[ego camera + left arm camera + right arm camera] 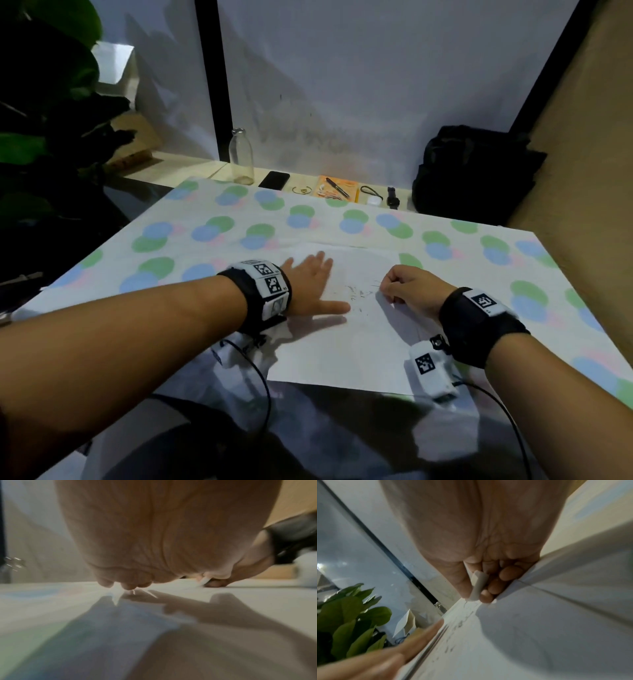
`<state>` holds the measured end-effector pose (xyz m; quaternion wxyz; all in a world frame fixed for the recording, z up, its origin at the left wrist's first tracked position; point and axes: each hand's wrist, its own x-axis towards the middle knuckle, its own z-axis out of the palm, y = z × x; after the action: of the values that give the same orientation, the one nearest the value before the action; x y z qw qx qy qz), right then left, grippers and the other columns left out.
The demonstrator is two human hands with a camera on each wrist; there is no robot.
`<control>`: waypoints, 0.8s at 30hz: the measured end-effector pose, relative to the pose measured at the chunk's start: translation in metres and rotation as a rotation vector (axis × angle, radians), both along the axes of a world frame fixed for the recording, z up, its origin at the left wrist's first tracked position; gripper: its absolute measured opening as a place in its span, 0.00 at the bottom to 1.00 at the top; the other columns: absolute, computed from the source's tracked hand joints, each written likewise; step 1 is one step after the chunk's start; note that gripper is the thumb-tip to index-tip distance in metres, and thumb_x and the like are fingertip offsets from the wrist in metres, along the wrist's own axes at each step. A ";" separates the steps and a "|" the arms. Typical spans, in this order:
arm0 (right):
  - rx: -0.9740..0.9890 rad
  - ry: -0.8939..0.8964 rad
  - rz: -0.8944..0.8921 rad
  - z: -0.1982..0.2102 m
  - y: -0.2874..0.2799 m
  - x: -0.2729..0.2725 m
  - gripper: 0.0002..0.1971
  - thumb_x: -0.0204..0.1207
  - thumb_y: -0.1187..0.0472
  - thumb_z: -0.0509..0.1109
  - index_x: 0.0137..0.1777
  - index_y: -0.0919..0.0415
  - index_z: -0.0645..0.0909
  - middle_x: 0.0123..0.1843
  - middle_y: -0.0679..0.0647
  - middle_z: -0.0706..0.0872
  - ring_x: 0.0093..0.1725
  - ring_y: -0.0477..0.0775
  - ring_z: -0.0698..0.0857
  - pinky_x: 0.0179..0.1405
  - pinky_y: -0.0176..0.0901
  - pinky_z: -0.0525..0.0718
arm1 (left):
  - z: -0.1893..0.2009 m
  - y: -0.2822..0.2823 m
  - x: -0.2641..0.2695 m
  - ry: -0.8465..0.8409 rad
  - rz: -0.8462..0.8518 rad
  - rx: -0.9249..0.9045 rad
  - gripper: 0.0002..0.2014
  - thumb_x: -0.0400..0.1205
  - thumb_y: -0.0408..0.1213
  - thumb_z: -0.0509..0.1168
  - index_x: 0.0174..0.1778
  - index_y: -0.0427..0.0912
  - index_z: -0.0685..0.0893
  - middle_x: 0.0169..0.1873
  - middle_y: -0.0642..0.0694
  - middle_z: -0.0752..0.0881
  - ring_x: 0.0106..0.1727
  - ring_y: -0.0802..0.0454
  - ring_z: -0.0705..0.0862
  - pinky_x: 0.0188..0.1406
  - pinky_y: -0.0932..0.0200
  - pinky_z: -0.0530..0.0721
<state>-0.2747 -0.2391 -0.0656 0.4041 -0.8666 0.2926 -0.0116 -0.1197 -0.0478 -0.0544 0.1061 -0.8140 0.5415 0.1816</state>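
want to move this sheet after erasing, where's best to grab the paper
Pinch the paper by its near edge, from the person's side. It lies flat, so only edges offer a hold; the left hand presses its left part, the right hand holds an eraser mid-sheet, and the near edge lies bare.

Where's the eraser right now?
In the right wrist view, the eraser is pinched in the right hand, tip on the paper, beside the left hand.
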 end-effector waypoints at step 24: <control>0.288 -0.119 -0.133 -0.002 0.006 -0.002 0.05 0.81 0.67 0.70 0.43 0.65 0.80 0.34 0.58 0.81 0.36 0.56 0.75 0.40 0.50 0.73 | 0.021 -0.021 -0.027 0.207 -0.085 0.028 0.46 0.88 0.65 0.51 0.90 0.39 0.37 0.89 0.44 0.35 0.90 0.49 0.40 0.88 0.40 0.41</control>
<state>-0.2765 -0.2335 -0.0681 0.5390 -0.7762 0.3235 -0.0479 -0.1462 -0.0690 -0.0333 0.0686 -0.7656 0.5810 0.2675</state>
